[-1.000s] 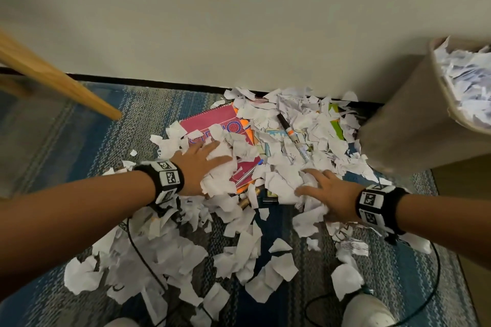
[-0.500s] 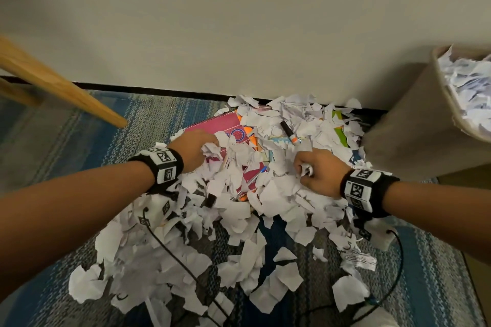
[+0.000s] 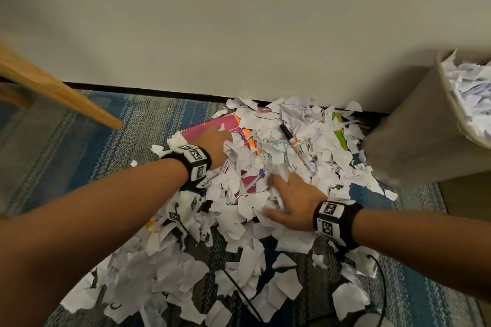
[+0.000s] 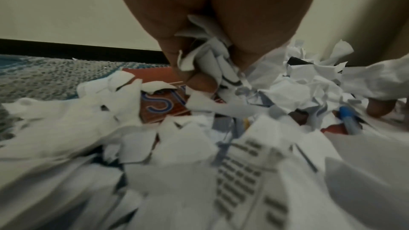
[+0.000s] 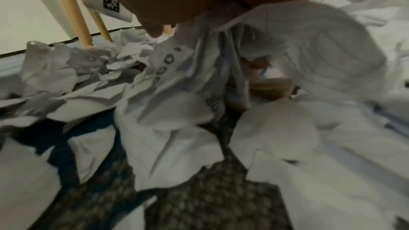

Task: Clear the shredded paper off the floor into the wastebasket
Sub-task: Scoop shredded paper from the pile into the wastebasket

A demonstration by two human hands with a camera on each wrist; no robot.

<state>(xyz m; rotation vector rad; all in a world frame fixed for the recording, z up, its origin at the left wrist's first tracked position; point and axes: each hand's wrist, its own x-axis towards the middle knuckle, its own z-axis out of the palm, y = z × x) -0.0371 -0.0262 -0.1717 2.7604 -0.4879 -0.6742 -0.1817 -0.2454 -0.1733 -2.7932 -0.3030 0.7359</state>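
Observation:
Torn white paper scraps point(image 3: 239, 220) cover the blue-grey rug in a wide heap against the wall. My left hand point(image 3: 225, 141) reaches into the far side of the heap over a pink notebook; the left wrist view shows its thumb and fingers point(image 4: 199, 83) curled round a crumpled wad of scraps point(image 4: 212, 59). Lower in the heap lies my right hand point(image 3: 276, 199), palm down, index finger and thumb spread over the scraps and the other fingers buried. The tan wastebasket point(image 3: 414, 146) stands at the right, holding paper point(image 3: 473, 93).
Under the scraps lie a pink spiral notebook point(image 3: 210, 127), a black and orange marker point(image 3: 292, 141), a blue pen point(image 3: 256, 180) and a green item point(image 3: 340, 135). A wooden furniture leg point(image 3: 61, 95) slants in at the left. Black cables point(image 3: 239, 292) trail across the rug.
My right hand has gone from a fist in the heap to a spread hand nearer me. My left hand has stayed over the notebook and closed on scraps.

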